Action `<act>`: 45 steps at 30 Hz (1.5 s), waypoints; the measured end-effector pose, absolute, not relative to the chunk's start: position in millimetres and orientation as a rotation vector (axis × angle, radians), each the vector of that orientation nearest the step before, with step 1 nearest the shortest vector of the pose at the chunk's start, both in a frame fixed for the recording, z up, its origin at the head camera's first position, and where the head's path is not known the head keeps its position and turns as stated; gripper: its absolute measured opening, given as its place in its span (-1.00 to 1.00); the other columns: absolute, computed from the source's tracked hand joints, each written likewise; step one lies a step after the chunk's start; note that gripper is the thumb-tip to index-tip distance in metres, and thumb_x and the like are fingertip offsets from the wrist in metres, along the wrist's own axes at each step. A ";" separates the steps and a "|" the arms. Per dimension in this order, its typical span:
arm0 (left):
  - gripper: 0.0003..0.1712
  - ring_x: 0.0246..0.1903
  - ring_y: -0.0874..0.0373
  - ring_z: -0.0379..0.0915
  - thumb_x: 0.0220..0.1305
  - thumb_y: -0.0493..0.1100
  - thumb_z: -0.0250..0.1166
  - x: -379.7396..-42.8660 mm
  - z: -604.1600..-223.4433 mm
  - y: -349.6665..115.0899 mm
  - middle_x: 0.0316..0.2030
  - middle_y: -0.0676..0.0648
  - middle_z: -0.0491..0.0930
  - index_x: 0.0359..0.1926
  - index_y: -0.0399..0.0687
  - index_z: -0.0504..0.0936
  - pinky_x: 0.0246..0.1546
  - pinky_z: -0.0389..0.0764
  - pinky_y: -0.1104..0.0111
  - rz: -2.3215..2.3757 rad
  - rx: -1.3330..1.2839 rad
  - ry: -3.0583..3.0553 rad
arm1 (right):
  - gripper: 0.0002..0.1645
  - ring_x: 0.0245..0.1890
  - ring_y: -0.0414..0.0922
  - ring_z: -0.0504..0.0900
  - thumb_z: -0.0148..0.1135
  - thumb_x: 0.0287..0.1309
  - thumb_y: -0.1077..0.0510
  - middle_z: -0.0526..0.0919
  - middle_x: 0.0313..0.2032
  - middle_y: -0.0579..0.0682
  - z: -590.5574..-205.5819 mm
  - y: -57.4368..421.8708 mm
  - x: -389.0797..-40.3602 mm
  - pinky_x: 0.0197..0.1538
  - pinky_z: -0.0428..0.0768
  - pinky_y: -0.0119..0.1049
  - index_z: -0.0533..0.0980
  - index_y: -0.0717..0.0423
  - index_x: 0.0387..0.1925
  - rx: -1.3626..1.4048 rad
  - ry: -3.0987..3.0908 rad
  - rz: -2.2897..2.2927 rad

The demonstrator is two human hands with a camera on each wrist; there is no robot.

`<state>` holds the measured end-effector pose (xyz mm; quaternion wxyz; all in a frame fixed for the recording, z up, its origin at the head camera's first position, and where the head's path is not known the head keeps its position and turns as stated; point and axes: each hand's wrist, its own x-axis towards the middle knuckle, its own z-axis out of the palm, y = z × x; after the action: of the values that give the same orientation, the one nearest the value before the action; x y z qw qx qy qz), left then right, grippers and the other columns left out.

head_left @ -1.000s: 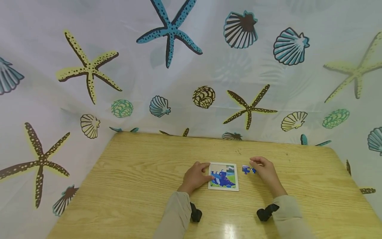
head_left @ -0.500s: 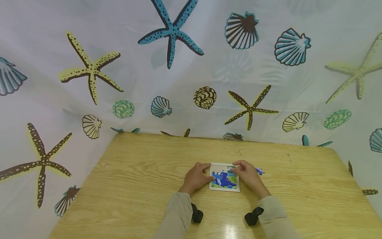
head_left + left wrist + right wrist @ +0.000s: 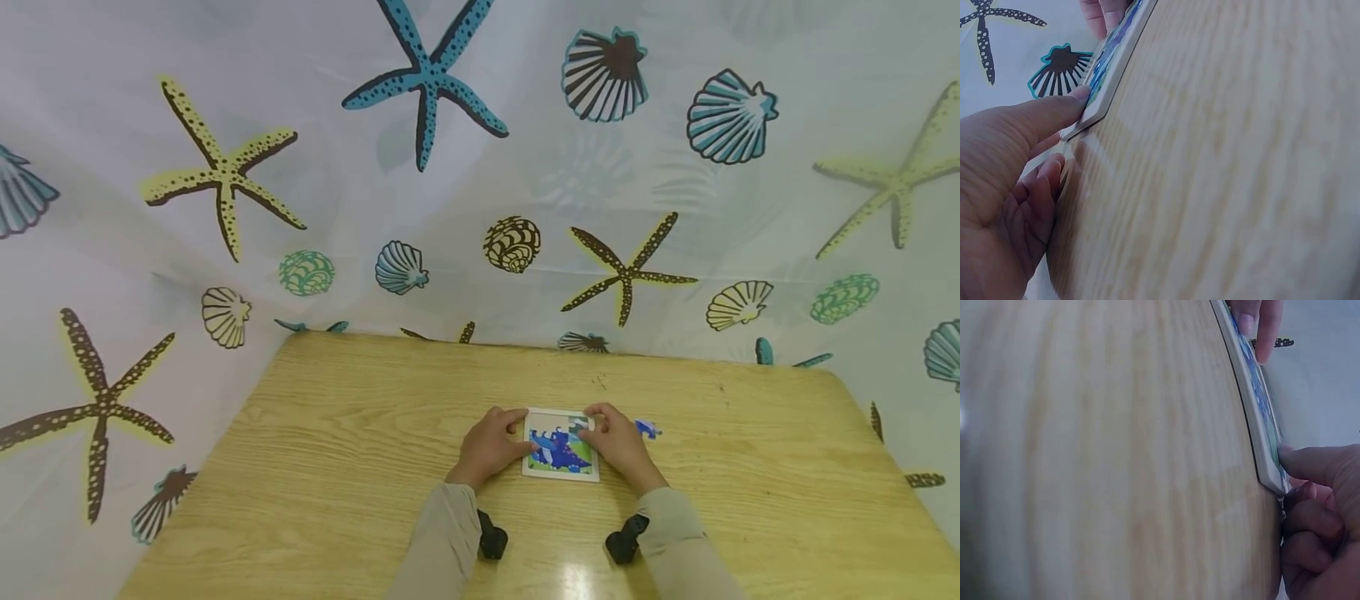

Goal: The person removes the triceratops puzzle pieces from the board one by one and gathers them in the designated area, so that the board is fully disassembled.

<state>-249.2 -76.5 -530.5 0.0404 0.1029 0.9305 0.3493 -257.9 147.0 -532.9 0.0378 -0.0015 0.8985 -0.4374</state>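
A small jigsaw puzzle board (image 3: 561, 477) with a pale frame lies on the table, showing a blue dinosaur. Its upper left part is bare of picture. My left hand (image 3: 491, 446) grips the left side, thumb on the picture and index finger at the far left corner. At the right side, my right hand (image 3: 621, 444) holds the board with its thumb over the picture's edge and index finger by the far corner. Just beyond that hand lies a loose blue puzzle piece (image 3: 648, 429), partly hidden by it. The right wrist view shows the right thumb (image 3: 1310, 464) on the board.
The wood-grain table (image 3: 360, 433) extends around the board. A white curtain (image 3: 465, 208) printed with starfish and shells hangs behind the table and along both sides. Each wrist carries a black device, seen on the left (image 3: 492, 537) and right (image 3: 626, 540).
My right hand has moved left from the loose pieces to the board's right side, and its thumb has shifted slightly on the board. The left hand has kept its place.
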 end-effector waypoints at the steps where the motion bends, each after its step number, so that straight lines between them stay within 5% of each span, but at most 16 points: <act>1: -0.29 -0.53 0.20 0.17 0.05 0.09 0.42 -249.6 -530.0 -77.0 -0.42 0.07 0.32 0.24 0.04 0.49 -0.47 0.18 0.33 1.067 0.315 2.852 | -0.61 -0.58 -0.15 0.26 0.29 0.14 0.16 0.36 -0.56 -0.05 -532.5 146.8 -259.1 -0.42 0.26 -0.28 0.49 0.13 0.01 -0.005 2.752 -1.337; 34: -0.30 -0.50 0.18 0.23 0.06 0.09 0.42 -256.3 -529.1 -74.4 -0.38 0.05 0.36 0.23 0.01 0.50 -0.46 0.21 0.31 1.117 0.337 2.840 | -0.72 -0.69 -0.17 0.20 0.23 0.19 0.21 0.30 -0.62 -0.03 -516.5 144.6 -264.9 -0.56 0.21 -0.33 0.45 0.10 -0.06 0.008 2.668 -1.298; 45: -0.30 -0.50 0.17 0.23 0.05 0.08 0.43 -252.5 -533.5 -77.6 -0.39 0.05 0.34 0.23 0.01 0.50 -0.45 0.21 0.30 1.139 0.317 2.823 | -0.73 -0.42 -0.05 0.37 0.25 0.14 0.28 0.37 -0.30 0.12 -526.2 137.5 -263.1 -0.40 0.36 -0.24 0.45 0.15 -0.10 -0.023 2.750 -1.266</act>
<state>-252.5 -77.6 -533.5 0.0404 0.1036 0.9216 0.3718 -263.1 137.5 -526.2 0.0569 -0.0075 0.9068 -0.4176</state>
